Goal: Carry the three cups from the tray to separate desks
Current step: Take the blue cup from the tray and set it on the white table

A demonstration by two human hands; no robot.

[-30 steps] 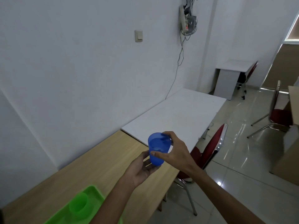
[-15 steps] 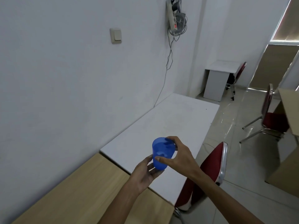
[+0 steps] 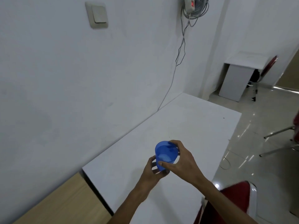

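Just below the centre of the frame, a blue cup (image 3: 165, 155) is held upright in the air over the near end of a white desk (image 3: 186, 126). The right hand (image 3: 182, 160) wraps its thumb and fingers around the cup's upper wall, closed on it. The left hand (image 3: 152, 171) cups it from underneath, fingers curled against the base. A wooden desk (image 3: 61, 202) sits at lower left, touching the white one. A red chair (image 3: 234, 202) stands at lower right. A light switch (image 3: 97, 14) is on the wall at upper left.
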